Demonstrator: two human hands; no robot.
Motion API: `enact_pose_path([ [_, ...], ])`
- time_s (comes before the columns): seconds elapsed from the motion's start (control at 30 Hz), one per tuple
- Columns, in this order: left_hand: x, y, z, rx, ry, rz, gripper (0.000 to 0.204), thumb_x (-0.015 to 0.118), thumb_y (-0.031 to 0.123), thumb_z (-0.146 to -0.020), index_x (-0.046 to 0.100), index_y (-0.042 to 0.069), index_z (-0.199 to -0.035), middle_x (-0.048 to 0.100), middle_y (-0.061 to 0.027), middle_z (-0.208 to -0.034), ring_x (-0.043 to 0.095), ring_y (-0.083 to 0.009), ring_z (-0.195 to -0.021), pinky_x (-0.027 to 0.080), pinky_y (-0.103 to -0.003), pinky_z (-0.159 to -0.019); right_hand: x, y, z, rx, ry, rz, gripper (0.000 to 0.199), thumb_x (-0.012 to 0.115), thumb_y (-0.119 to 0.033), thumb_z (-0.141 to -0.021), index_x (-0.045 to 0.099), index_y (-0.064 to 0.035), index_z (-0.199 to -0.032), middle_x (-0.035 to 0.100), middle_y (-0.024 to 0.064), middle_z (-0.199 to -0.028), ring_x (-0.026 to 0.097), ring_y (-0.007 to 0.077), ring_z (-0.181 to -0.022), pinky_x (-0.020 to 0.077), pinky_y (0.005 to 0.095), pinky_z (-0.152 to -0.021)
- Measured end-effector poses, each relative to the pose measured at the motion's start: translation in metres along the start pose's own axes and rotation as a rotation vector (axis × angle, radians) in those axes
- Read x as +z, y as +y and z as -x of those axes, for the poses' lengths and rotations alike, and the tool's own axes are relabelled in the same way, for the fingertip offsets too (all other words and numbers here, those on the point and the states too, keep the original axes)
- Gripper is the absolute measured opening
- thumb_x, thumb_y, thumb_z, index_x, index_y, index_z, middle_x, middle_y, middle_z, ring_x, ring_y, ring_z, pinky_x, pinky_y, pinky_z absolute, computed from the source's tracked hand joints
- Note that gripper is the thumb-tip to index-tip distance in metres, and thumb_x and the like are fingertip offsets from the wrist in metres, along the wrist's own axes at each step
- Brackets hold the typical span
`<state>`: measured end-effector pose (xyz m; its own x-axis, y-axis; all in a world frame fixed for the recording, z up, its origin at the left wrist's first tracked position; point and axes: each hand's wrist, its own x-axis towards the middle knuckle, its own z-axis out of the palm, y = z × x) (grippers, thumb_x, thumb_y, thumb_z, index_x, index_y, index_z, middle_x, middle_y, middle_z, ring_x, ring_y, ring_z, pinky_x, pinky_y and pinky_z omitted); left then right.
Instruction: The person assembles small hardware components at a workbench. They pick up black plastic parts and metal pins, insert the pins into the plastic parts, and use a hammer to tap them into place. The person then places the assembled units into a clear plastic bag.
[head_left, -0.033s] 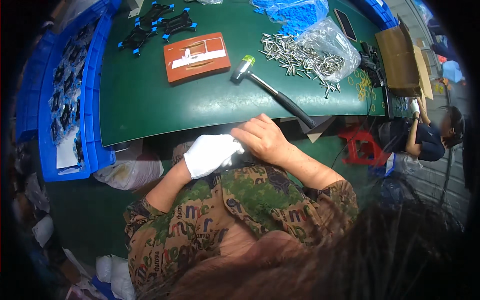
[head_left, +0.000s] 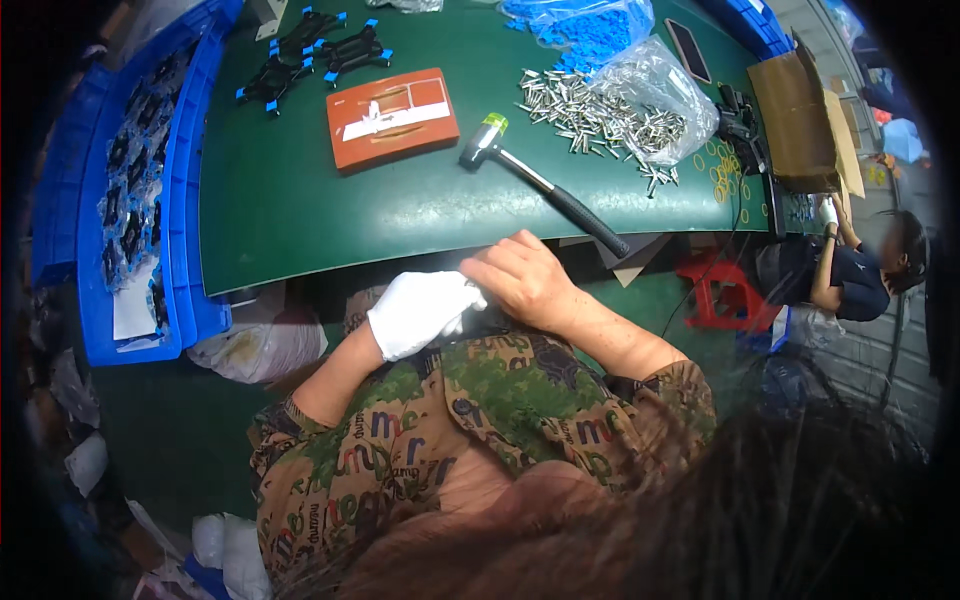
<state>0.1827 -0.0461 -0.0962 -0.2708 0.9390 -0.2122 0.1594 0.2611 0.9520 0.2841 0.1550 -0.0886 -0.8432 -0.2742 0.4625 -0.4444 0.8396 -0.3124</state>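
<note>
Both hands meet at the near edge of the green mat (head_left: 300, 220): gloved left hand (head_left: 420, 312) curled, bare right hand (head_left: 525, 285) over it, fingers bent, possibly tugging the glove; grip unclear. Mallet (head_left: 545, 185), orange jig block (head_left: 392, 117), metal pins (head_left: 600, 115) lie untouched beyond.

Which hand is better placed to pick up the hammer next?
Probably right: the bare right hand lies just below the hammer handle's black grip end; the gloved left hand sits farther off.
</note>
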Motion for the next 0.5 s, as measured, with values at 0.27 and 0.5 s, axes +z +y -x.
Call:
enact_pose_path([
  [0.27, -0.007, -0.014, -0.002, 0.277, 0.198, -0.425, 0.019, 0.065, 0.018, -0.084, 0.069, 0.016, -0.102, 0.066, -0.0065, -0.088, 0.067, -0.0266, -0.076, 0.054, -0.039, -0.066, -0.067, 0.053, -0.028, 0.107, 0.053, 0.272, 0.030, 0.071, -0.006, -0.084, 0.066, -0.0061, -0.114, 0.064, 0.0072, -0.087, 0.063, 0.0283, -0.078, 0.0466, 0.0383, -0.070],
  [0.5, 0.002, -0.032, -0.008, 0.252, 0.082, -0.360, 0.014, 0.057, 0.016, -0.094, 0.070, 0.013, -0.099, 0.063, -0.0042, -0.081, 0.067, -0.0188, -0.067, 0.053, -0.033, -0.062, -0.093, 0.197, -0.065, 0.540, 0.000, 0.376, 0.019, 0.061, -0.019, -0.094, 0.075, -0.0101, -0.103, 0.071, 0.0127, -0.099, 0.068, 0.0365, -0.093, 0.0535, 0.0494, -0.082],
])
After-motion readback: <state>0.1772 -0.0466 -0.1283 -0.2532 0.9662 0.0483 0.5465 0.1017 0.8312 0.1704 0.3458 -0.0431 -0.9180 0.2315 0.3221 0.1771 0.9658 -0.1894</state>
